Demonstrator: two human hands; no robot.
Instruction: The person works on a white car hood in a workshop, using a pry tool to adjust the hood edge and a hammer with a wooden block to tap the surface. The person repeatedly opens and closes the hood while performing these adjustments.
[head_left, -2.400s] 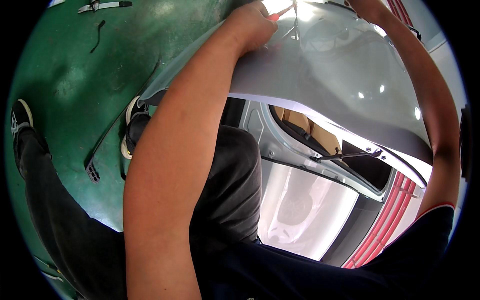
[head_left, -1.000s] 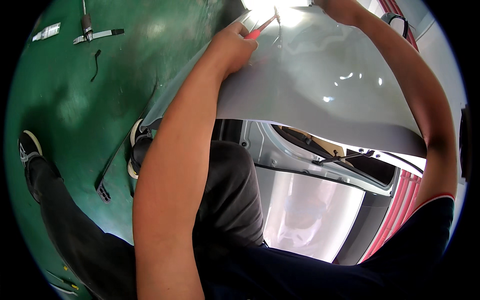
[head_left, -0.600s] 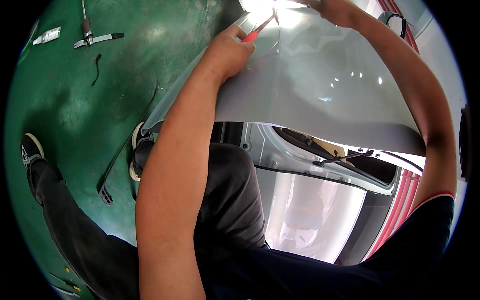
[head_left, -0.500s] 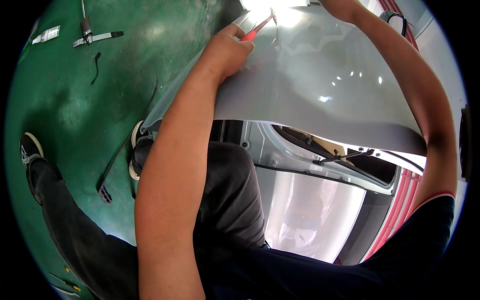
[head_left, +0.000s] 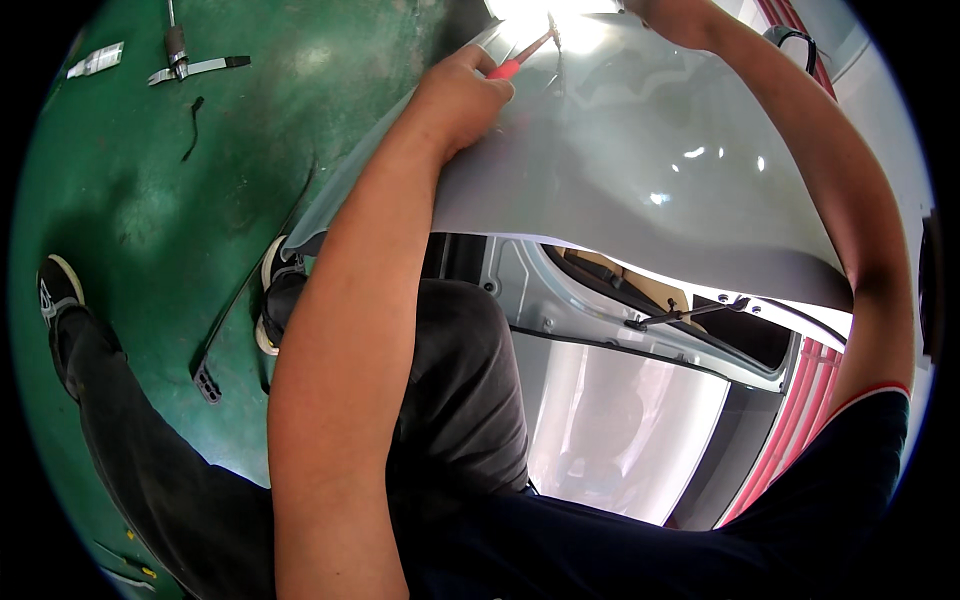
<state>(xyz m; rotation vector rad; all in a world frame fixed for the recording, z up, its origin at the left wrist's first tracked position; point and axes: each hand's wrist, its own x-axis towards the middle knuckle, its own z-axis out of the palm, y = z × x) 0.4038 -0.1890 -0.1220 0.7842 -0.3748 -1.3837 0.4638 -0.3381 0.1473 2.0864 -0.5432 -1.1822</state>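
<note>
My left hand [head_left: 468,98] is closed around the red handle of a slim tool [head_left: 506,69]. Its thin shaft slants up to the right and ends in a narrow crosspiece above a glossy silver-grey car panel [head_left: 640,140]. Glare near the tip hides whether it touches the paint. My right hand [head_left: 675,18] is at the far edge of the panel, beside a bright lamp [head_left: 530,8]. The top of the picture cuts off its fingers, so what they hold, if anything, is hidden. Both forearms reach over the panel.
On the green floor lie a white bottle [head_left: 97,60], a hammer-like tool [head_left: 176,50], a short black hooked piece [head_left: 193,130] and a long black rod [head_left: 240,290]. Below the panel is an opening with a strut [head_left: 690,315]. My leg [head_left: 460,380] is bent close to it.
The view has shifted slightly. My left hand still grips the red-handled tool over nearly the same spot; my right hand stays at the panel's far edge.
</note>
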